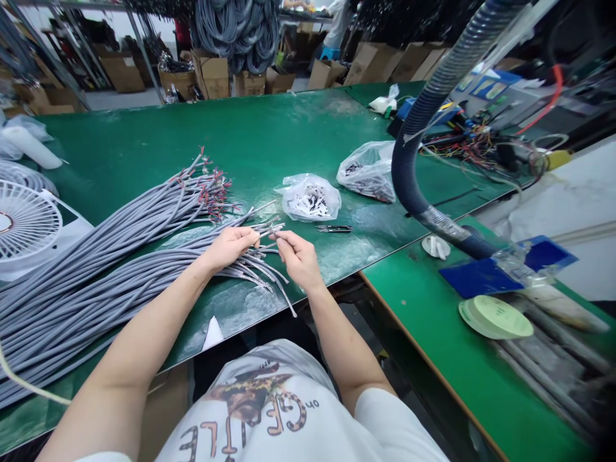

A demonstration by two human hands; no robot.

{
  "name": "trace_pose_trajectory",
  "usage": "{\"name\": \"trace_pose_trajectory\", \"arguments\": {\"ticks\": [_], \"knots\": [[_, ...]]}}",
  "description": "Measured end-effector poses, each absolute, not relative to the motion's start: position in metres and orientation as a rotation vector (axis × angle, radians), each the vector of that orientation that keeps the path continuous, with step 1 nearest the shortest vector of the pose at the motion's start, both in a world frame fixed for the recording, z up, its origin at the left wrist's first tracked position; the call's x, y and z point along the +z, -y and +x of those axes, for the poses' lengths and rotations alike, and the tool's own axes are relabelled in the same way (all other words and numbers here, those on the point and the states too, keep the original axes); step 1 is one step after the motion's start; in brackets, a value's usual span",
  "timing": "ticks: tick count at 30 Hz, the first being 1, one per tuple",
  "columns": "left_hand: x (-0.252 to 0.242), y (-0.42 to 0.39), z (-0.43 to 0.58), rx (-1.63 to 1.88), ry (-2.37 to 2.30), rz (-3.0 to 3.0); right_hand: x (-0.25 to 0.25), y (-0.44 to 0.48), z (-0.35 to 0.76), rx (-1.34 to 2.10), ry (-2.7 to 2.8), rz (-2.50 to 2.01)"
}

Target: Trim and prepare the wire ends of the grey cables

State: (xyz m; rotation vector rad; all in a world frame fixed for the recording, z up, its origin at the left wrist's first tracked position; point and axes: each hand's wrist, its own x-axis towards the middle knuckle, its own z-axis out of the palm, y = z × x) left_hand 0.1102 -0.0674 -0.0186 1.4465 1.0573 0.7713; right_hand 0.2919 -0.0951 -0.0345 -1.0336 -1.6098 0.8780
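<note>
White shirt fabric (260, 417) is seen at the bottom of the frame. Near the centre, a cable end (264, 235) is pinched between thumb and fingers by the left hand (233, 247); its tip is pinched by the closed fingertips of the right hand (298, 258), though the finest detail is too small to be told. It should be steadied close to the tip, worked gently, and kept apart from the near cable bundle (158, 276) at left.

Long gry cables (129, 289), ends twd rt
</note>
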Motion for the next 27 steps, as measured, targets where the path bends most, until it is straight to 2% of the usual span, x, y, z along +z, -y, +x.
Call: {"name": "trace_pose_trajectory", "arguments": {"ticks": [5,12,27], "knots": [[-0.021,0.064,0.112,0.849,-1.059,1.376,-0.015,0.115,0.292,0.895,1.849,-0.847],[-0.02,0.06,0.103,0.784,-0.96,1.138,-0.045,0.097,0.299,0.845,1.653,-1.127],[-0.019,0.06,0.102,0.733,-0.929,1.141,-0.047,0.09,0.296,0.894,1.645,-1.084]]}}
